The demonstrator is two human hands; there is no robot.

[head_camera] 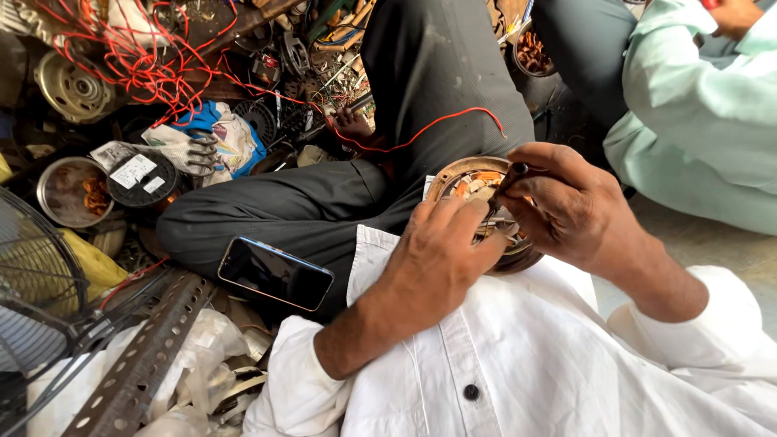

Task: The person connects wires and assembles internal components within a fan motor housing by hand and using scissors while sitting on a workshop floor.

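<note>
Both hands work a round copper-wound stator [477,182]: left hand [437,251] grips it, right hand [566,202] fingers pinch a dark tool [508,176].

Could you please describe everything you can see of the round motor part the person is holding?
The round motor part is a metal ring with orange-tinted windings inside, resting tilted on the person's lap. The left hand covers its near side; the right hand presses a dark slim tool into its middle. Much is hidden.

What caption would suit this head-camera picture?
Left hand steadies a round wound motor part on the lap while right hand works it with a dark-handled tool.
</note>
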